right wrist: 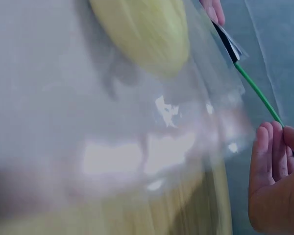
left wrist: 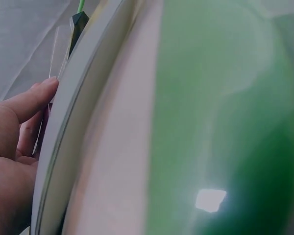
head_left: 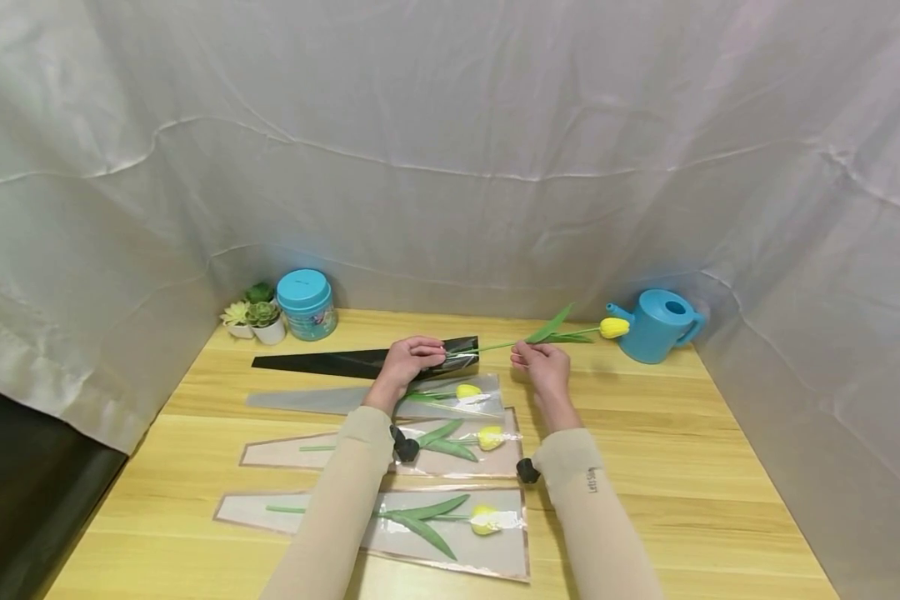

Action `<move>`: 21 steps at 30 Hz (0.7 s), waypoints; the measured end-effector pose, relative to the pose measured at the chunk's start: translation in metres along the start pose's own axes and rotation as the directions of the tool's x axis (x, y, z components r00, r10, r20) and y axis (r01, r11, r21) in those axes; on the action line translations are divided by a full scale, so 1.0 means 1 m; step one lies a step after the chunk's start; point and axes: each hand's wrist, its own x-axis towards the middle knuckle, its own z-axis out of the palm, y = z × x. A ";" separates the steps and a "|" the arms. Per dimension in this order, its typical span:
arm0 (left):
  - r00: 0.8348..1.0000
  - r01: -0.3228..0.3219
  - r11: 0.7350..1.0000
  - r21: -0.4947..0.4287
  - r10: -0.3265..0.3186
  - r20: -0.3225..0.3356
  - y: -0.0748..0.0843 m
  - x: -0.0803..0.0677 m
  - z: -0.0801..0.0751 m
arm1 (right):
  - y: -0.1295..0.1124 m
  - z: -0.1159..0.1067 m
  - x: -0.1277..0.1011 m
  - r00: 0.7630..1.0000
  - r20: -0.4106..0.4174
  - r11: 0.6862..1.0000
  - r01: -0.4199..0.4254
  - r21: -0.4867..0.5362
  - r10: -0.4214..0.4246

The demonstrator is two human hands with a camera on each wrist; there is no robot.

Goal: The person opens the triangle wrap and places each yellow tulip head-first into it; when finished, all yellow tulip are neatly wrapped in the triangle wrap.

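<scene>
The yellow tulip [head_left: 613, 327] hangs above the far part of the wooden surface [head_left: 682, 467], its green stem running leftward into the open end of a black sleeve [head_left: 367, 362] that lies flat there. In the head view the left hand [head_left: 408, 360] pinches the mouth of the black sleeve with curled fingers, while the right hand [head_left: 542, 362] grips the stem just below the leaves, the blossom reaching toward a blue watering can [head_left: 656, 325]. Nearer the person lie three clear sleeves, each already holding a yellow tulip: the first clear sleeve [head_left: 450, 393], the second clear sleeve [head_left: 420, 446] and the third clear sleeve [head_left: 397, 521]. A blue tin [head_left: 306, 304] and small potted succulents [head_left: 257, 321] stand at the far left corner. The left wrist view is mostly filled by a blurred green and pale shape close to the lens; the left hand [left wrist: 14, 147] shows at the edge, its fingertips against the sleeve's edge. In the right wrist view the right hand [right wrist: 274, 181] curls around the thin green stem [right wrist: 257, 93], with clear film and a blurred yellow blossom in front.
</scene>
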 end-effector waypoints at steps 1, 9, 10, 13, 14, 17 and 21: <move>1.000 -0.001 1.000 0.007 0.001 -0.002 0.000 -0.001 0.000 | 0.001 0.002 0.000 1.000 0.005 1.000 -0.007 0.004 0.007; 1.000 -0.009 0.999 0.032 0.009 0.014 -0.002 0.000 0.003 | 0.005 0.010 -0.002 0.999 0.029 0.999 -0.021 -0.042 0.022; 1.000 -0.009 0.999 0.031 0.008 0.011 -0.002 0.000 0.003 | 0.005 0.010 -0.002 0.999 0.037 0.999 -0.024 -0.049 0.025; 1.000 0.002 1.000 0.028 -0.003 0.013 -0.002 -0.001 0.005 | 0.007 0.012 -0.003 0.998 0.059 0.998 -0.034 -0.052 0.037; 1.000 0.006 1.000 0.027 -0.006 0.015 -0.002 -0.002 0.006 | 0.008 0.012 -0.004 0.997 0.064 0.998 -0.038 -0.052 0.041; 1.000 0.010 1.000 0.019 -0.010 0.023 -0.002 -0.002 0.008 | 0.009 0.014 -0.004 0.996 0.073 0.998 -0.042 -0.055 0.046; 1.000 -0.002 1.000 0.006 0.002 0.026 -0.003 -0.002 0.012 | 0.012 0.016 -0.003 0.996 0.079 0.997 -0.045 -0.069 0.050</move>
